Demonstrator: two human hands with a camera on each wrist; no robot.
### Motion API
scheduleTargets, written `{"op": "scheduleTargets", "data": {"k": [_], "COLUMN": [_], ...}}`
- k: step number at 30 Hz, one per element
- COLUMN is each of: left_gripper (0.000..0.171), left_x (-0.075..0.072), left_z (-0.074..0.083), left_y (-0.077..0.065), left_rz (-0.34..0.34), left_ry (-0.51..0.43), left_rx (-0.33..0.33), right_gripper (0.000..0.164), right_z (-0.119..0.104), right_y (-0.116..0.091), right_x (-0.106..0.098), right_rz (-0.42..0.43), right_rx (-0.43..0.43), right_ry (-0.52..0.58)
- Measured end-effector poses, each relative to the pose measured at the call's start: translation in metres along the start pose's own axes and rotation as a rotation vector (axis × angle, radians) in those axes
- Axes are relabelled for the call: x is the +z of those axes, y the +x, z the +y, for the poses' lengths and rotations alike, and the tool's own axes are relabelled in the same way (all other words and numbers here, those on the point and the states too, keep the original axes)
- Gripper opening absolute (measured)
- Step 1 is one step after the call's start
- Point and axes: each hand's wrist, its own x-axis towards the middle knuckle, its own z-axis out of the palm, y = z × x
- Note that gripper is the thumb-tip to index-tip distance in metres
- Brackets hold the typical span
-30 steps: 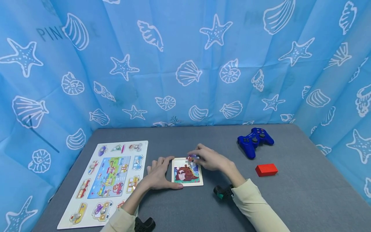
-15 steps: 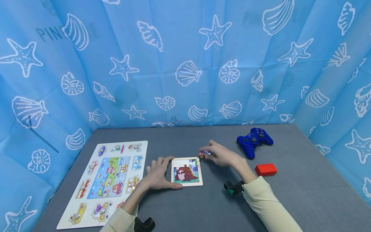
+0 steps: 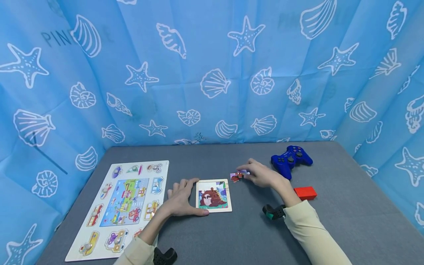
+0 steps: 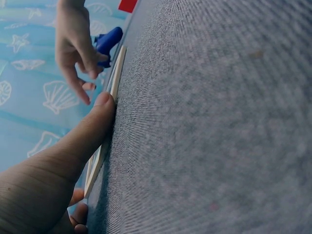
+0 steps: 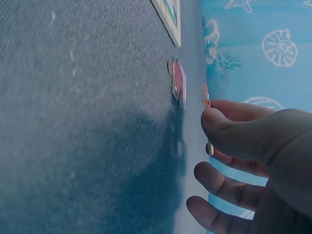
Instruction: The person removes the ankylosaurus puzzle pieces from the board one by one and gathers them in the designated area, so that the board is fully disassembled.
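Observation:
My left hand (image 3: 180, 201) holds a small square wooden jigsaw puzzle (image 3: 230, 200) at its left side, thumb along the near edge and index finger at the far left corner. The puzzle shows a brown spiky animal, with a pale bare patch in its upper left. To its right, my right hand (image 3: 261, 175) pinches a thin puzzle piece (image 5: 206, 93) between thumb and index finger, its other fingers spread. A reddish puzzle piece (image 5: 179, 82) lies on the table just beside that hand, close to the puzzle's upper right corner.
A large vehicle-picture peg puzzle board (image 3: 107, 195) lies at the left, partly under the left forearm. At the right are a blue game controller (image 3: 287, 162) and a red block (image 3: 306, 193), near the right wrist. A blue shell-patterned curtain (image 3: 212, 106) stands behind the grey table (image 3: 232, 235).
My right hand has moved from over the puzzle's top edge to the table on its right, carrying a piece. A reddish piece now shows there. My left hand has stayed in place.

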Motion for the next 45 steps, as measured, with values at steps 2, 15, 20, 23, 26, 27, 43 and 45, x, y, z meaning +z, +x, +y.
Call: {"op": "scheduleTargets", "data": {"k": [2, 15, 20, 23, 26, 27, 43, 45], "left_gripper": [0.116, 0.116, 0.116, 0.116, 0.116, 0.116, 0.115, 0.115], "left_x": [0.0, 0.0, 0.0, 0.0, 0.0, 0.0, 0.0, 0.0], "left_z": [-0.001, -0.001, 0.0, 0.0, 0.001, 0.001, -0.002, -0.002], "left_y": [0.0, 0.001, 0.0, 0.0, 0.0, 0.0, 0.001, 0.0], "left_rz": [0.0, -0.004, -0.005, -0.005, -0.005, -0.005, -0.006, -0.006], "left_ry": [0.005, 0.011, 0.008, 0.008, 0.005, 0.005, 0.0, 0.003], "left_rx": [0.002, -0.001, 0.001, 0.0, -0.001, -0.001, -0.002, 0.002], "right_gripper": [0.033, 0.033, 0.036, 0.037, 0.037, 0.036, 0.026, 0.026], "right_z": [0.002, 0.011, 0.012, 0.012, 0.012, 0.012, 0.013, 0.013], "right_y": [0.0, -0.007, -0.008, -0.009, -0.009, -0.009, -0.009, -0.009], "right_x": [0.0, 0.001, 0.003, 0.004, 0.005, 0.005, 0.008, 0.008], "right_rz": [-0.003, -0.014, -0.008, 0.003, 0.014, 0.018, 0.049, 0.052], "right_rx": [0.013, 0.021, 0.027, 0.044, 0.071, 0.081, 0.126, 0.127], "right_ry": [-0.004, -0.02, -0.031, -0.036, -0.036, -0.035, -0.027, -0.026]}}
